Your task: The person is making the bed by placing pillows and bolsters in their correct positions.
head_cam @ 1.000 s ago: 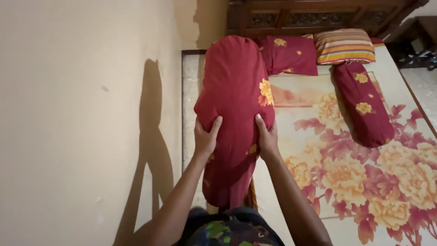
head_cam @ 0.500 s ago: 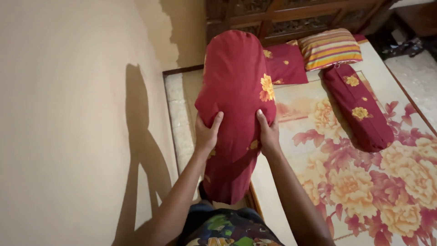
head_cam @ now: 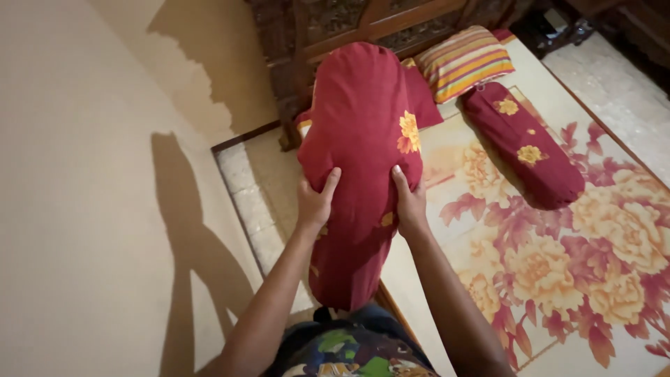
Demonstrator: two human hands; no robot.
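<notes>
1. Two hands are closed on one red bolster (head_cam: 359,139) with yellow flower print, which is held upright in the air in front of the body, above the near edge of the bed (head_cam: 558,279).
2. The left hand (head_cam: 314,204) is wrapped around the bolster's left flank, thumb laid up across the front; the right hand (head_cam: 410,202) is set against the right flank in a mirrored grip.
3. The cover is pinched inward between the hands, so the upper part bulges full while the lower part hangs slimmer and looser. Judged from this, the grip is placed at the waist so that the filling is kept high and the length is steadied from both sides.
4. The lower end of the bolster is seen just above the patterned clothing (head_cam: 349,349) at the bottom of the view.
5. A second red bolster (head_cam: 523,143) is laid lengthwise on the flowered bedsheet (head_cam: 572,230), well apart from the hands.
6. A striped pillow (head_cam: 464,61) is set at the head of the bed, against the carved wooden headboard (head_cam: 363,21).
7. A shadow of the person is cast on the plain wall (head_cam: 91,174) at the left.
</notes>
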